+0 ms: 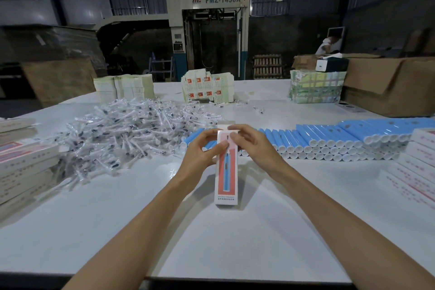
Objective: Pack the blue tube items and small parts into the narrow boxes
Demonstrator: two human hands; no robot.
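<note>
Both hands meet at the far end of one narrow box [226, 172], held over the middle of the desk [211, 242]. The left hand [200, 150] curls its fingers round the box's left edge with the thumb laid on the printed front. The right hand [251, 146] pinches the top end, fingertips at the flap. The box lies lengthways, its near end pointing to 6 o'clock; from where I stand I cannot tell whether that end rests on the desk, or whether anything is inside. My guess is the flap is being worked, to shut it or to open it, so this box is mid-way at best. Plenty is left: a long bank of blue tubes [329, 141] lies stacked just behind the hands, running from 12 round to 3 o'clock, and a big heap of small parts [122, 129] in clear wrappers sprawls at 10 to 11 o'clock. Piled boxes [26, 162] at 9 o'clock and more at 3 o'clock look like finished ones, though nothing shows what they hold. Flat box blanks [207, 89] wait at 12 o'clock beside leaflet stacks [124, 88], so I'd judge the job begun but far from its end.
</note>
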